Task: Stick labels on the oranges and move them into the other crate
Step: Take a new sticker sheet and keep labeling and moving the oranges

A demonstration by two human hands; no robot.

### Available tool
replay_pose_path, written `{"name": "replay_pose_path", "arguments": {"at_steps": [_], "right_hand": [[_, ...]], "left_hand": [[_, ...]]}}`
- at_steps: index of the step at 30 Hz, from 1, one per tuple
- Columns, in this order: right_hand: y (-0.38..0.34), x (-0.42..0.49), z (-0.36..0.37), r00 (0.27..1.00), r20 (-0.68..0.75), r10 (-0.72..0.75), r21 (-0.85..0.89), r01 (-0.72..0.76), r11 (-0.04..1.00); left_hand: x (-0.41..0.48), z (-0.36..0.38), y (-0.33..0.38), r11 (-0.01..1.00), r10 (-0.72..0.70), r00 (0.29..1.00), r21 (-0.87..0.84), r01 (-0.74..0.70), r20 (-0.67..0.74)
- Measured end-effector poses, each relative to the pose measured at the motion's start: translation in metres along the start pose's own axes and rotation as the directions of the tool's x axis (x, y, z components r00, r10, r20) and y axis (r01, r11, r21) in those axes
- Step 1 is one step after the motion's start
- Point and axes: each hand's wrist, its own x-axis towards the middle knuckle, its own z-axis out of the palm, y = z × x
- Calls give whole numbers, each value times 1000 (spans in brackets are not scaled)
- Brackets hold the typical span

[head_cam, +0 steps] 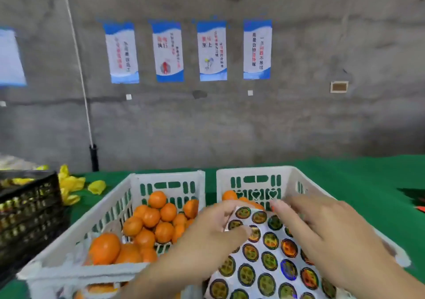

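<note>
Green-covered table [358, 179] bears two white crates [115, 206], black crate [30, 206].

Place: fruit packing workshop (bare, industrial)
Wall: raw concrete wall [299, 119] hung with work-slogan posters [212, 50]
Bench: green cloth [368, 183], white crates [165, 183] of oranges [150, 217], label sheet [271, 259]

Orange heap [156, 227] in left white crate [96, 216]; holographic label sheet [269, 259] over right crate [255, 172].

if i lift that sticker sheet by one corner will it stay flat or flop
Probably flop: the sticker sheet looks like thin paper and already bends upward where the left hand pinches its far corner. It is likely very light, so the right hand may need to steady it while a label is peeled off.
</note>
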Motion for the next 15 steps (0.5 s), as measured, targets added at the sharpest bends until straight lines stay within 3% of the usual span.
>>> {"name": "replay_pose_path", "arguments": {"at_steps": [2, 5, 8, 11, 15], "right_hand": [[-16, 38, 16, 998, -8, -62, 172, 63, 983], [-29, 96, 45, 990, 120, -72, 478, 6, 878], [-27, 144, 76, 967, 247, -58, 503, -77, 861], [-20, 173, 103, 969, 243, -41, 516, -93, 851], [-12, 183, 138, 967, 248, -51, 605, -114, 788]], "left_hand": [[11, -29, 3, 999, -12, 995, -35, 9, -103], [34, -61, 2, 993, -68, 977, -107, 47, -201], [63, -81, -9, 991, -118, 958, -85, 99, -260], [94, -95, -27, 982, -188, 941, -73, 174, -280], [125, -114, -53, 928, -326, 939, -224, 297, -106]]}}
